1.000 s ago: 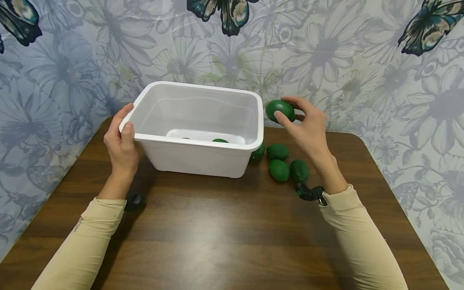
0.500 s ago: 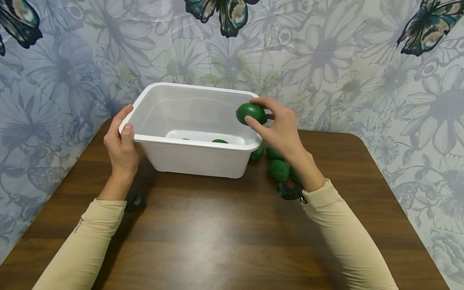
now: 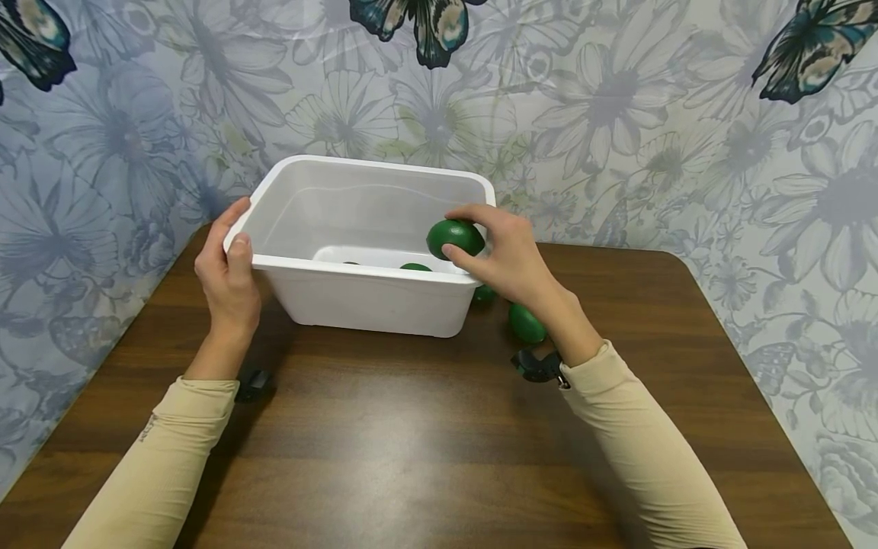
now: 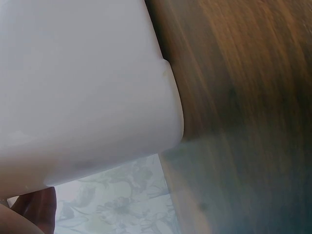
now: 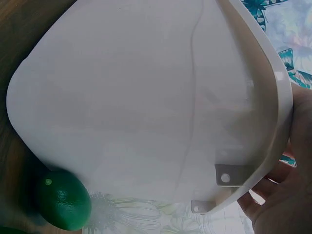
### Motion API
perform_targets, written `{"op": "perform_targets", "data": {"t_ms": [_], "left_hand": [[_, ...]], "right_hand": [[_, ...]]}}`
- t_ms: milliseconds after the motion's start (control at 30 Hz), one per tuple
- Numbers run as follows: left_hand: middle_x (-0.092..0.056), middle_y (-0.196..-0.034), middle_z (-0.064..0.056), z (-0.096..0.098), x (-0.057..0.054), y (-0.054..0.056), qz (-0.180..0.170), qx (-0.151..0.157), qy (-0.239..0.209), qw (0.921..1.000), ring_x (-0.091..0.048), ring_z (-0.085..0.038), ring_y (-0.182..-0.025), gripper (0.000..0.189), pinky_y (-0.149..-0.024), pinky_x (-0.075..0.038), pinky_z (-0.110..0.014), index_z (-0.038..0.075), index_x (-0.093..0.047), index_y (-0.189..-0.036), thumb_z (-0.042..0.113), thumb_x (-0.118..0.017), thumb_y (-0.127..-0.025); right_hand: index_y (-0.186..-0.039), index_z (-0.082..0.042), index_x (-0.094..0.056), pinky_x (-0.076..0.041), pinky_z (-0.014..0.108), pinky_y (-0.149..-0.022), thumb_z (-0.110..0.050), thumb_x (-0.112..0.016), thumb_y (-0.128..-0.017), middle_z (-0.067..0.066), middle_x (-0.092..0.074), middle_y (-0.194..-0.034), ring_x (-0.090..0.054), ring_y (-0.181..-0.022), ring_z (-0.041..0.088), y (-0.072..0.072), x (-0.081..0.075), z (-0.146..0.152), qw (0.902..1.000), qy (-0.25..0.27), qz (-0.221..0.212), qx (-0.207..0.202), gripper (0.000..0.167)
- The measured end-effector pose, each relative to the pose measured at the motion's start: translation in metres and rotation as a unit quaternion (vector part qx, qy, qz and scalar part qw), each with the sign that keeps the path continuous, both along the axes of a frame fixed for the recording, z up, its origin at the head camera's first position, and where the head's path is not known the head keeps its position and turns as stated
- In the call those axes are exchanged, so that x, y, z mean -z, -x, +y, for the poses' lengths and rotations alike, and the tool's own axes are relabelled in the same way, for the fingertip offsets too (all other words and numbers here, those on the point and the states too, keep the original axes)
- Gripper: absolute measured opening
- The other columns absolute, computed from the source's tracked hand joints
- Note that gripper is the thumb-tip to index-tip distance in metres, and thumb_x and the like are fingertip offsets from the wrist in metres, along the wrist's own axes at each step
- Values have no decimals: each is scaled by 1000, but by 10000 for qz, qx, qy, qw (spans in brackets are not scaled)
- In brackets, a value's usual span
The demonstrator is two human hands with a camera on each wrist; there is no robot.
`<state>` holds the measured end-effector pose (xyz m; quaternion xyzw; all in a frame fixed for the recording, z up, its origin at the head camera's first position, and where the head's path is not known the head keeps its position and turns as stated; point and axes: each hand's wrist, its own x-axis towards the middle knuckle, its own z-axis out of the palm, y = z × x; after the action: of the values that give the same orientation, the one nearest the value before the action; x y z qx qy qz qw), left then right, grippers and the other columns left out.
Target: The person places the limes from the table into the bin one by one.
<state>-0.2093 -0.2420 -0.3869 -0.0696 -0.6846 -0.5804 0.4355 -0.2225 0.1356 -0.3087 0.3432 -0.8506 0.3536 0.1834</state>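
A white plastic bin stands on the brown table. My left hand holds its left end at the rim, thumb on the near side; in the left wrist view its fingers show under the bin's edge. Between thumb and fingers of my right hand is a green lime, held over the inside right end of the bin. Part of another lime shows on the bin floor, mostly hidden by the front wall. The right wrist view has a lime beside the bin's outer wall.
More limes lie on the table right of the bin, one green lime under my right forearm and another lime at the bin's corner, both partly hidden. Behind the wooden table hangs a flower and butterfly patterned backdrop.
My right hand has carried the lime leftward from outside the bin, over its right rim, and slightly lower. My left hand and the bin have stayed nearly still.
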Motion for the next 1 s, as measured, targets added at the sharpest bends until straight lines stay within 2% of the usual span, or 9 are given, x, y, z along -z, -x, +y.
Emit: {"op": "perform_targets", "data": {"t_ms": [233, 433, 633, 733, 833, 1000], "left_hand": [[-73, -131, -12, 1, 0, 0, -22, 8, -33, 10000, -68, -17, -107, 57, -87, -50, -21, 12, -73, -135, 38, -51, -90], [-74, -130, -12, 1, 0, -2, -82, -13, -26, 10000, -69, -17, -106, 56, -86, -50, -21, 14, -73, -135, 37, -51, -90], [-74, -130, -12, 1, 0, -2, -49, 10, -49, 10000, -69, -17, -106, 56, -86, -50, -21, 14, -73, -135, 39, -52, -90], [-74, -130, -12, 1, 0, -2, -37, 27, -59, 10000, -69, -17, -106, 56, -86, -50, -21, 14, -73, -136, 40, -52, -90], [-73, -131, -12, 1, 0, -2, -37, 30, -53, 10000, -69, -17, -107, 56, -87, -50, -21, 13, -73, -136, 39, -52, -90], [-74, -131, -11, 2, -1, -2, -30, 18, -70, 10000, -69, -16, -107, 56, -87, -50, -21, 14, -73, -135, 39, -51, -90]], "right_hand": [[-128, -10, -72, -53, 41, -96, -26, -76, -95, 2, -75, -123, -69, -108, 16, -1, -6, 3, 9961, -608, -545, -320, 37], [-128, -9, -73, -52, 42, -100, -25, -72, -98, 4, -76, -123, -69, -111, 18, 0, -7, 3, 9925, -872, -715, -471, 34], [-110, -12, -79, -50, 39, -96, -17, -65, -99, 1, -78, -103, -70, -101, 16, 0, -6, 5, 9922, -839, -773, -496, 19], [-108, -12, -80, -49, 41, -97, -17, -64, -100, 0, -79, -102, -70, -101, 17, -1, -5, 6, 9932, -799, -709, -460, 19], [-114, -11, -79, -49, 43, -99, -19, -64, -102, 2, -79, -112, -69, -105, 19, -3, -1, 7, 9956, -665, -547, -374, 21], [-125, -8, -74, -50, 45, -99, -19, -69, -101, 7, -73, -131, -66, -118, 23, -6, 6, 13, 9997, -69, 55, -208, 27]]}}
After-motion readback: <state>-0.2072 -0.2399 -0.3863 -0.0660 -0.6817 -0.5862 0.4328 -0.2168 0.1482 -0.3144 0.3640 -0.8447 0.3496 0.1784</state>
